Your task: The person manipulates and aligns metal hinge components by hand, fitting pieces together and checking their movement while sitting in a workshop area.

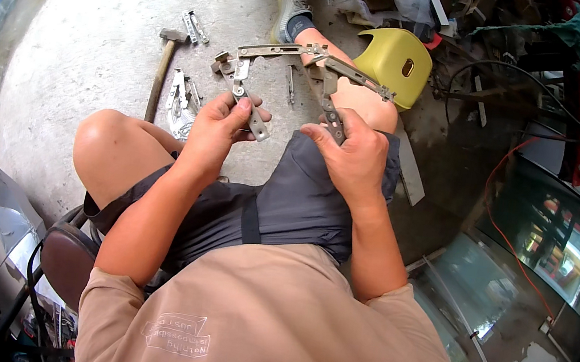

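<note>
My left hand (218, 127) is closed on the flat lower arm of a metal window hinge (242, 68), thumb on top. The arm's holed end sticks out past my fingers, and a long slotted bar runs up and right from it. My right hand (356, 152) grips the lower arm of a second window hinge (330, 84), whose bar slopes down to the right above my knee. Both bars come together in the middle; whether they are joined or only overlap, I cannot tell.
On the concrete floor lie a hammer (161, 76), loose hinge pieces (194, 26), a hinge pile (181, 104) and a small metal strip (291, 84). A yellow plastic stool (393, 63) stands beyond my right knee. Glass panes (463, 284) and an orange cord (493, 222) are at right.
</note>
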`<state>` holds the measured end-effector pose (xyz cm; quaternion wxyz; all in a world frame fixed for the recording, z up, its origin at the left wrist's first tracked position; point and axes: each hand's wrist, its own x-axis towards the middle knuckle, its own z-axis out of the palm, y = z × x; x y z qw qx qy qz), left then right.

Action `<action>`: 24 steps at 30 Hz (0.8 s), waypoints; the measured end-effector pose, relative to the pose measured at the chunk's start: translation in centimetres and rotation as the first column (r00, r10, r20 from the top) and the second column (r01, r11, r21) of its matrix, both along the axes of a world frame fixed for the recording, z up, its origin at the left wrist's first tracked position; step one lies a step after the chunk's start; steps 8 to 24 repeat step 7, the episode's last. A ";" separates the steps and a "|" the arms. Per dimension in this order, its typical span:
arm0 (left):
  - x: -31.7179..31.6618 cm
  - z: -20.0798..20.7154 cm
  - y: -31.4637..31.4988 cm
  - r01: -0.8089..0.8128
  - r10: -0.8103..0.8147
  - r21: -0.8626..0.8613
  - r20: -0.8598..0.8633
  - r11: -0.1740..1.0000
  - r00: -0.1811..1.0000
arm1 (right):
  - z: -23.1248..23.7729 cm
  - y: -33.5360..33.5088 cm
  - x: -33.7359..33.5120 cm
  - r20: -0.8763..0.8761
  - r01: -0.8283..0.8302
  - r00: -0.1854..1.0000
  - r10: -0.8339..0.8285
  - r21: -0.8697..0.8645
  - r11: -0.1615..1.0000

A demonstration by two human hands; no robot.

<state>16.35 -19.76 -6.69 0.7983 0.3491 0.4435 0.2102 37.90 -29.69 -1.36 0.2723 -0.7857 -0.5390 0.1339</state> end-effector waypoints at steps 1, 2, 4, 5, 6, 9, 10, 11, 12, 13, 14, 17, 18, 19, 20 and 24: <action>0.0 0.0 0.0 0.003 -0.003 0.004 -0.001 1.000 1.000 | 0.0 0.0 -0.1 0.016 0.002 1.000 -0.002 -0.004 1.000; 0.0 0.0 -0.1 0.007 -0.007 0.007 -0.002 1.000 1.000 | 0.0 0.0 -0.2 0.032 0.004 0.999 -0.004 -0.008 1.000; 0.0 0.1 -0.1 0.013 -0.013 0.011 0.001 1.000 1.000 | 0.0 0.0 -0.3 0.055 -0.013 0.998 0.012 0.008 1.000; 0.0 0.1 -0.2 0.015 -0.015 0.013 0.004 1.000 1.000 | 0.1 0.1 -0.4 0.067 -0.021 0.998 0.020 0.016 1.000; 0.0 0.1 -0.2 0.018 -0.018 0.014 0.007 1.000 1.000 | 0.2 0.1 -0.4 0.078 -0.026 0.997 0.024 0.028 0.999; 0.0 0.0 -0.1 0.019 -0.019 0.002 0.003 1.000 1.000 | 0.3 0.1 -0.4 0.089 -0.031 0.996 0.028 0.040 0.999; 0.0 0.0 -0.1 0.019 -0.019 0.002 0.003 1.000 1.000 | 0.3 0.1 -0.4 0.089 -0.031 0.996 0.028 0.040 0.999; 0.0 0.0 -0.1 0.019 -0.019 0.002 0.003 1.000 1.000 | 0.3 0.1 -0.4 0.089 -0.031 0.996 0.028 0.040 0.999; 0.0 0.0 -0.1 0.019 -0.019 0.002 0.003 1.000 1.000 | 0.3 0.1 -0.4 0.089 -0.031 0.996 0.028 0.040 0.999; 0.0 0.0 -0.1 0.019 -0.019 0.002 0.003 1.000 1.000 | 0.3 0.1 -0.4 0.089 -0.031 0.996 0.028 0.040 0.999; 0.0 0.0 -0.1 0.019 -0.019 0.002 0.003 1.000 1.000 | 0.3 0.1 -0.4 0.089 -0.031 0.996 0.028 0.040 0.999; 0.0 0.0 -0.1 0.019 -0.019 0.002 0.003 1.000 1.000 | 0.3 0.1 -0.4 0.089 -0.031 0.996 0.028 0.040 0.999; 0.0 0.0 -0.1 0.019 -0.019 0.002 0.003 1.000 1.000 | 0.3 0.1 -0.4 0.089 -0.031 0.996 0.028 0.040 0.999; 0.0 0.0 -0.1 0.019 -0.019 0.002 0.003 1.000 1.000 | 0.3 0.1 -0.4 0.089 -0.031 0.996 0.028 0.040 0.999; 0.0 0.0 -0.1 0.019 -0.019 0.002 0.003 1.000 1.000 | 0.3 0.1 -0.4 0.089 -0.031 0.996 0.028 0.040 0.999; 0.0 0.0 -0.1 0.019 -0.019 0.002 0.003 1.000 1.000 | 0.3 0.1 -0.4 0.089 -0.031 0.996 0.028 0.040 0.999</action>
